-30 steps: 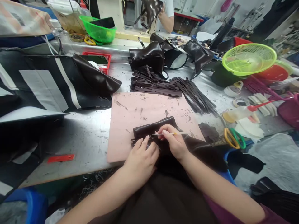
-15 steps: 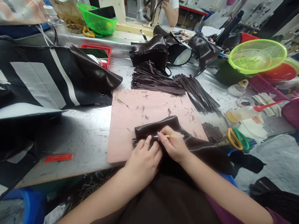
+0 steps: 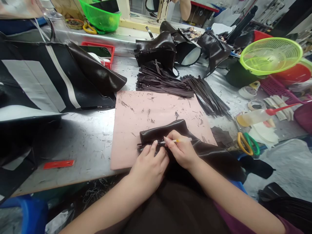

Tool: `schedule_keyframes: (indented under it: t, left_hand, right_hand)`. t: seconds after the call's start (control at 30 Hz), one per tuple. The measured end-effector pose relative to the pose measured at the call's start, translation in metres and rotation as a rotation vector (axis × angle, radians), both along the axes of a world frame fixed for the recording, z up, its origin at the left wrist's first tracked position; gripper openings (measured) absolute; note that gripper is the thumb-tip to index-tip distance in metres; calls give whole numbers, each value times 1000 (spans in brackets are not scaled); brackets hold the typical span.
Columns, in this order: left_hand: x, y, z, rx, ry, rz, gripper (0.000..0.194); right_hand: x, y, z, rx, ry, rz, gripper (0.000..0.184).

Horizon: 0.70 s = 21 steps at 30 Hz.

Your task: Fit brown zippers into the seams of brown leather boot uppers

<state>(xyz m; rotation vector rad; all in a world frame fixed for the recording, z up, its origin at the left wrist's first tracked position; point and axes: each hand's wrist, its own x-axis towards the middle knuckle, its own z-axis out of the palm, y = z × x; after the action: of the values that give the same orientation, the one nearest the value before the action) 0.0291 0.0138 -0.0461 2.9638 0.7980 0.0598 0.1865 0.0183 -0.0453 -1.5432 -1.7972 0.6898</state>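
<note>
Pinched in the fingers of my right hand (image 3: 182,151) is a slim pen (image 3: 185,140) with a pale, yellowish barrel, its tip pointing left. The tip meets a dark brown leather piece (image 3: 168,128) beside my left fingertips. My left hand (image 3: 149,165) lies on the leather with its fingers apart, pressing it down. Part of the leather rests on a pink cutting board (image 3: 128,130), and the rest runs off to the right under my right forearm. Narrow strip ends stick out at the leather's left edge; my hands hide most of the spot under the pen.
Dark leather strips (image 3: 163,81) lie behind the board, with shaped leather pieces (image 3: 156,48) beyond. A large black leather panel (image 3: 60,74) is at left. On the right are a glue bottle (image 3: 255,117), scissors (image 3: 248,143) and a green colander (image 3: 270,55). A co-worker's arm (image 3: 185,9) shows behind.
The view has shifted very slightly. Both hands, the pen and the leather keep nearly the same positions. At the back, the co-worker's arm and the dark piece near it have moved.
</note>
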Motion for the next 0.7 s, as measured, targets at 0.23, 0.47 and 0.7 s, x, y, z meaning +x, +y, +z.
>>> schedule_keyframes:
  t: [0.23, 0.47, 0.7]
  left_hand:
    - [0, 0, 0, 11, -1, -3, 42]
    - [1, 0, 0, -2, 4, -7, 44]
    - [0, 0, 1, -10, 14, -12, 44]
  right_hand:
    - [0, -1, 1, -29, -1, -7, 20]
    - [1, -1, 3, -41, -10, -12, 20]
    - [0, -1, 1, -5, 16, -16, 18]
